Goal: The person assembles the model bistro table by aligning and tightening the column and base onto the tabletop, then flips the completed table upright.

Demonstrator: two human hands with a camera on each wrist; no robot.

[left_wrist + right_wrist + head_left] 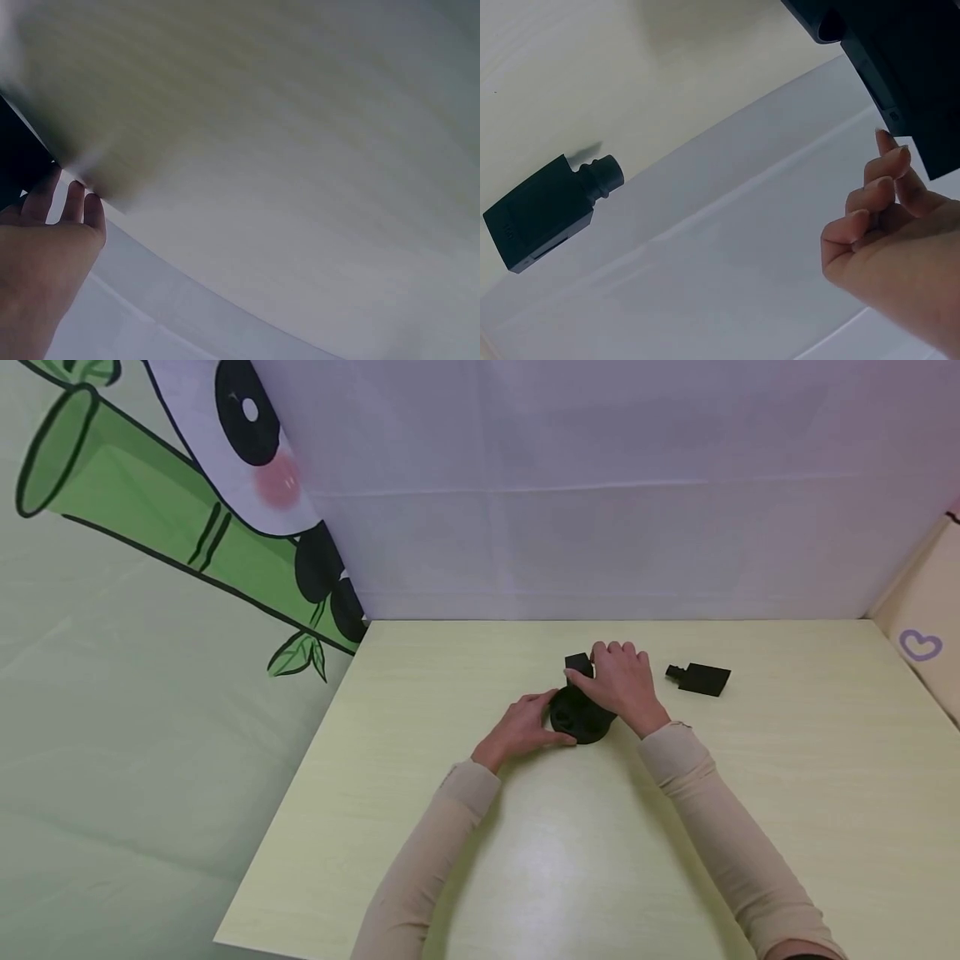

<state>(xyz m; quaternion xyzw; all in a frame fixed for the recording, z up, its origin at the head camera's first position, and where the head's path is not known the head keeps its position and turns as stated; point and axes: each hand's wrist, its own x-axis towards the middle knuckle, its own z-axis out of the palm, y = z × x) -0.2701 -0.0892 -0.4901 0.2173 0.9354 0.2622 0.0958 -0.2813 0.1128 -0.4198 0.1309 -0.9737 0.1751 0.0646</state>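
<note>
Left hand [525,727] and right hand [627,682] are gripping a black assembly [580,717]. A loose black piece [703,679] is lying to their right, its neck [674,673] pointing toward the nearer right hand.

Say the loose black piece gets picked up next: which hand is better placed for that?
Probably the right hand: though busy at the round black object, it is nearer the loose black piece, which lies to its right. The left hand is at the object's opposite side, farther off.
</note>
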